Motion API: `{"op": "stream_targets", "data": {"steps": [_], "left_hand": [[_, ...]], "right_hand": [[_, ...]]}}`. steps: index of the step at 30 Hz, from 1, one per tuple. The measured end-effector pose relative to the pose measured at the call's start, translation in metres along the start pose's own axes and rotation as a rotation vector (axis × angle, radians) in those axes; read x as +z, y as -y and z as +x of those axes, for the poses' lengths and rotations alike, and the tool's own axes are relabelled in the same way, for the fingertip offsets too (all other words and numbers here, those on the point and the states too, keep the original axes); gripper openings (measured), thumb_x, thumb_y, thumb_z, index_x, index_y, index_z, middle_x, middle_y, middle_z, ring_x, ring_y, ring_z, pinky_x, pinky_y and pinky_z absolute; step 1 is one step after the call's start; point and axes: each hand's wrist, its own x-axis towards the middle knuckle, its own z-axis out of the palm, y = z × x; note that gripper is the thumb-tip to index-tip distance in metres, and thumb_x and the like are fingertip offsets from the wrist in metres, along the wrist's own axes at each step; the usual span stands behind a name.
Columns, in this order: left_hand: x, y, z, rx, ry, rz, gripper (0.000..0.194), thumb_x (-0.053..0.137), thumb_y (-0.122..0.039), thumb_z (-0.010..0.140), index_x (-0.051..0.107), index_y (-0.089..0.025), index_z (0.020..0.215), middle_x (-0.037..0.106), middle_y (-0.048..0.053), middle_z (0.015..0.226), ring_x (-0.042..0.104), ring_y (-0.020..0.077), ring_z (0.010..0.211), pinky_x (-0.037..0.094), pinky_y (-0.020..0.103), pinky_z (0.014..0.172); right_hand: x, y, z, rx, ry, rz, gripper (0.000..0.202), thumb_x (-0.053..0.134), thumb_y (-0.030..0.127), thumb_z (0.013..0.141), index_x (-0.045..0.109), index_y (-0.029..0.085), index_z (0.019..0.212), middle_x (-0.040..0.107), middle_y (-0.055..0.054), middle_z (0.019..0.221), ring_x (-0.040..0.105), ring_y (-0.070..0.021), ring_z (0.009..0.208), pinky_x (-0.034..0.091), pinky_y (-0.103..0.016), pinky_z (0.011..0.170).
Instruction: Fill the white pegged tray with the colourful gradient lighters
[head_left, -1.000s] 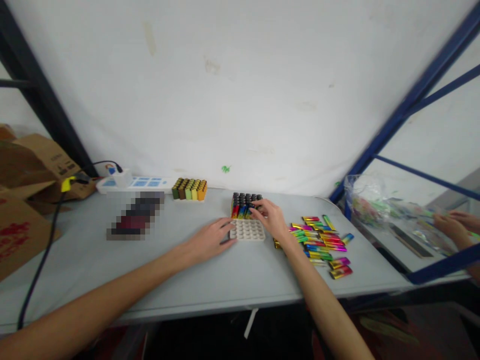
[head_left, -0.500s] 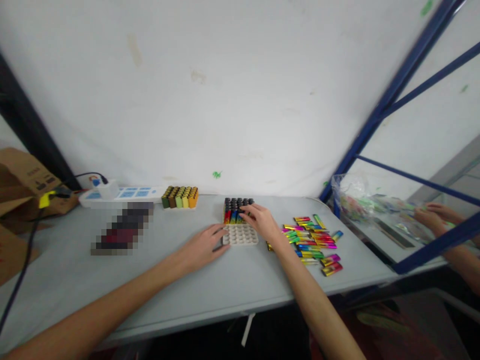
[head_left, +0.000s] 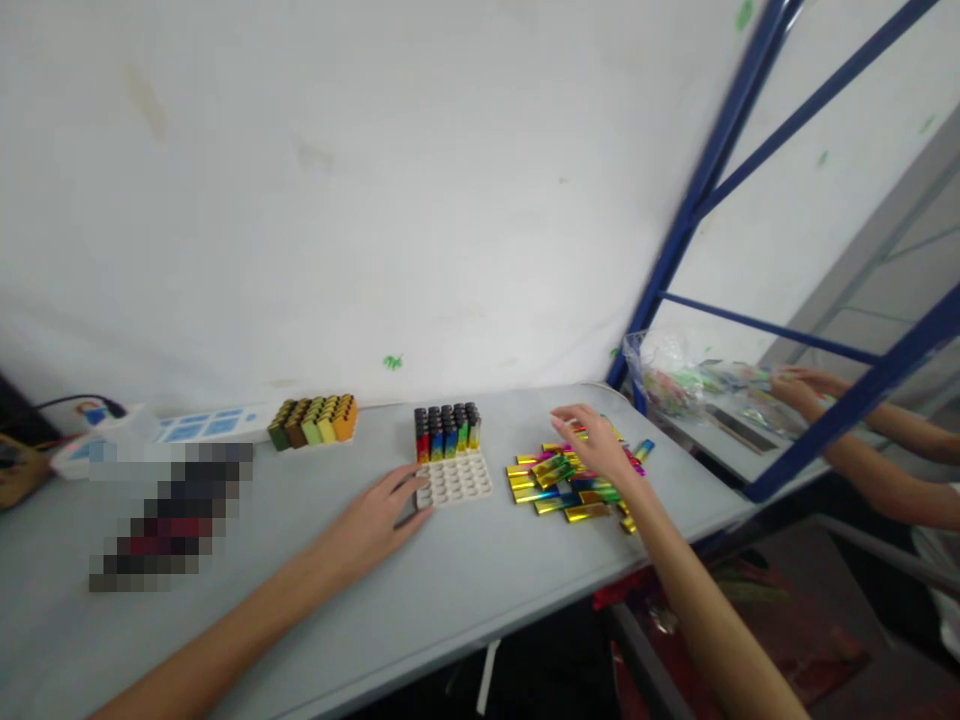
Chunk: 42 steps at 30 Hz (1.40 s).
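Observation:
A white tray (head_left: 459, 480) with rows of round holes lies mid-table. Its far rows hold several upright, black-topped tubes (head_left: 448, 432) in red, blue, green and yellow, like lighter bodies. My left hand (head_left: 390, 508) rests at the tray's left edge, fingers apart, steadying nothing but that rim. Over to the right, my right hand (head_left: 592, 440) hovers above a loose pile of shiny, flat metallic sleeves (head_left: 551, 470) in gold, blue, green and pink. Its fingers are spread, and nothing shows between them.
A second block of gold-topped pieces (head_left: 315, 420) stands at the back left, near a white power strip (head_left: 202, 425). A pixelated dark object (head_left: 172, 525) lies left. A blue metal frame (head_left: 675, 250) rises right; beyond it are another person's hands (head_left: 806, 390) and a plastic bag (head_left: 664, 375).
My right hand has left the black-topped tubes and moved right over the pile. My left hand stays at the tray's edge. The camera view has turned to the right.

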Motion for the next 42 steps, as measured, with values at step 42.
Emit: {"op": "stream_targets", "data": {"steps": [42], "left_hand": [[0.004,-0.003,0.0,0.014,0.0,0.035,0.037,0.052,-0.041,0.101,0.06,-0.019,0.131,0.058,0.012,0.139,0.061,0.0262,0.124,0.049,0.043,0.112]], "right_hand": [[0.055,0.007,0.02,-0.137,0.286,-0.105,0.048,0.075,0.048,0.086,0.072,0.017,0.123,0.064,-0.017,0.13,0.064,-0.0307,0.12,0.05,-0.048,0.109]]}}
